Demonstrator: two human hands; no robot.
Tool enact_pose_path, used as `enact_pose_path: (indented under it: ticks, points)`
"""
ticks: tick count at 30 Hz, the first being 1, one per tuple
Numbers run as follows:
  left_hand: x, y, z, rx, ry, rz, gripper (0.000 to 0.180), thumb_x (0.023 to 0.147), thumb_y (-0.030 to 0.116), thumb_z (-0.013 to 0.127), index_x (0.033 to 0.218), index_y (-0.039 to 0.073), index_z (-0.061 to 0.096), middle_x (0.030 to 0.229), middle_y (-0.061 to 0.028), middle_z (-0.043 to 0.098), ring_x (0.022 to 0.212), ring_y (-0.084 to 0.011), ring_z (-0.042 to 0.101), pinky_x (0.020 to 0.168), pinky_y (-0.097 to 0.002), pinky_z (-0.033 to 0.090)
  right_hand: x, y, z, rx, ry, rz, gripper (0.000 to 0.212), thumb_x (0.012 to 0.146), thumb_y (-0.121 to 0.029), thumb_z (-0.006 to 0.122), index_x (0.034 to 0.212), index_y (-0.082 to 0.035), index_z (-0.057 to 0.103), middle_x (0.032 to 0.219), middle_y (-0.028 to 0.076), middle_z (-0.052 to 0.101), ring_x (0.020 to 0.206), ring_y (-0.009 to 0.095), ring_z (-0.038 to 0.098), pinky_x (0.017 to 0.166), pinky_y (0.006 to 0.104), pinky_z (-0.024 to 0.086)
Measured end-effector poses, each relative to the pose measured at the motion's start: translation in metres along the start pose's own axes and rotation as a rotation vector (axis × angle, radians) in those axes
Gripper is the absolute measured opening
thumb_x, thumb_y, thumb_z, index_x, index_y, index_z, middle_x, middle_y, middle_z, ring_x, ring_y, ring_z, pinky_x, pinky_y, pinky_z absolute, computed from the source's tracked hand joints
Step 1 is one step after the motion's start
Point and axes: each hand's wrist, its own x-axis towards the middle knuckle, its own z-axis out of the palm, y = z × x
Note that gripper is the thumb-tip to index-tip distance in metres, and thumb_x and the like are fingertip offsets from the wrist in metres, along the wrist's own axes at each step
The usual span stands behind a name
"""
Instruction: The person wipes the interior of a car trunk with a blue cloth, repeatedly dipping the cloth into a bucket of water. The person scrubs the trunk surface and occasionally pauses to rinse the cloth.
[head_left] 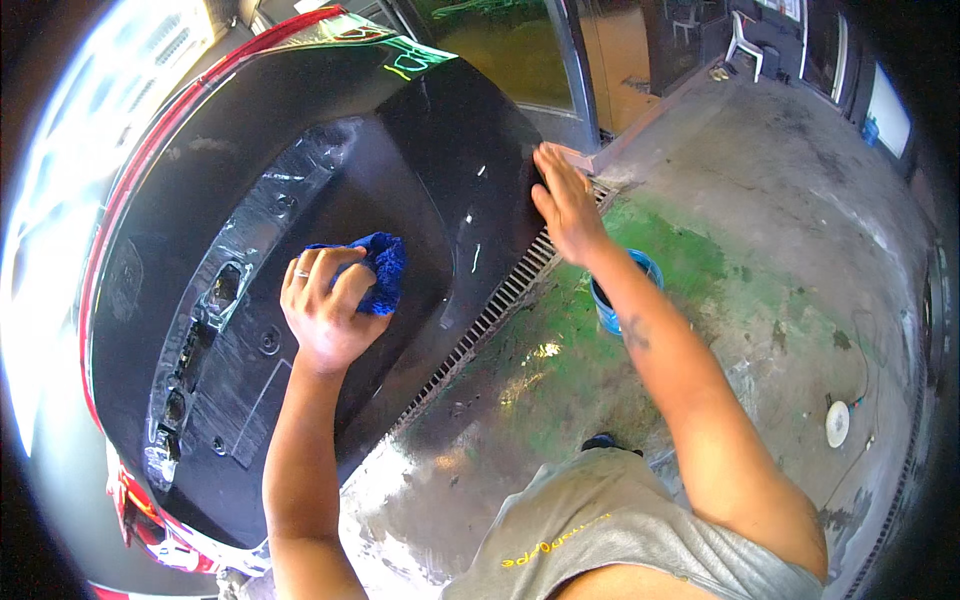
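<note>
My left hand [325, 305] grips a blue fluffy cloth [381, 268] and presses it against the inner side of a raised black car boot lid [420, 150]. A ring shows on one finger of that hand. My right hand [565, 205] rests flat with fingers spread on the lid's right edge, holding nothing. The lid has a recessed panel with several cut-outs [215, 300] to the left of the cloth. Red bodywork and a tail light [140, 505] frame the lid at the lower left.
A blue bucket [610, 300] stands on the wet, green-stained concrete floor [760, 250], partly hidden by my right forearm. A long metal drain grate [480, 320] runs along the floor beneath the lid. A white round lid [837, 423] lies at the right, a white plastic chair [745, 40] far back.
</note>
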Motion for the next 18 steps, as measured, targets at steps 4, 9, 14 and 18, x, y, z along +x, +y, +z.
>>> enact_pose_path:
  ticks: [4,9,14,18]
  points:
    - [0.016,-0.016,-0.008,0.054,-0.002,0.059,0.038,0.057,0.016,0.091,0.081,0.013,0.062,0.105,-0.0090,0.077,0.091,-0.0326,0.073,0.082,-0.0462,0.056,-0.029,-0.012,0.009,0.047,0.028,-0.082,0.061,0.115,-0.027,0.051,0.170,-0.005,0.037,0.178,0.020,0.035,0.165,0.038,0.033,0.131,0.0586,0.024]
    - [-0.002,0.003,0.004,0.063,0.019,-0.036,0.040,0.054,0.016,0.092,0.082,0.013,0.063,0.107,-0.0086,0.077,0.092,-0.0325,0.074,0.081,-0.0464,0.057,-0.016,0.009,-0.010,-0.034,-0.010,-0.143,0.060,0.115,-0.028,0.052,0.169,-0.006,0.039,0.176,0.019,0.038,0.164,0.039,0.035,0.130,0.0589,0.026]
    - [0.002,0.004,0.007,0.035,0.032,-0.039,0.040,0.054,0.015,0.092,0.082,0.013,0.064,0.107,-0.0085,0.076,0.092,-0.0320,0.074,0.082,-0.0457,0.057,-0.008,0.010,-0.018,-0.088,-0.066,-0.122,0.060,0.116,-0.032,0.047,0.169,-0.005,0.039,0.177,0.019,0.038,0.164,0.041,0.034,0.130,0.0597,0.025]
    - [0.000,0.009,0.004,0.053,0.027,-0.065,0.038,0.055,0.015,0.092,0.080,0.013,0.063,0.105,-0.0090,0.076,0.093,-0.0321,0.074,0.081,-0.0459,0.057,-0.050,-0.002,-0.018,-0.142,-0.108,-0.141,0.061,0.116,-0.032,0.046,0.170,-0.005,0.036,0.178,0.019,0.035,0.165,0.041,0.031,0.131,0.0621,0.023]
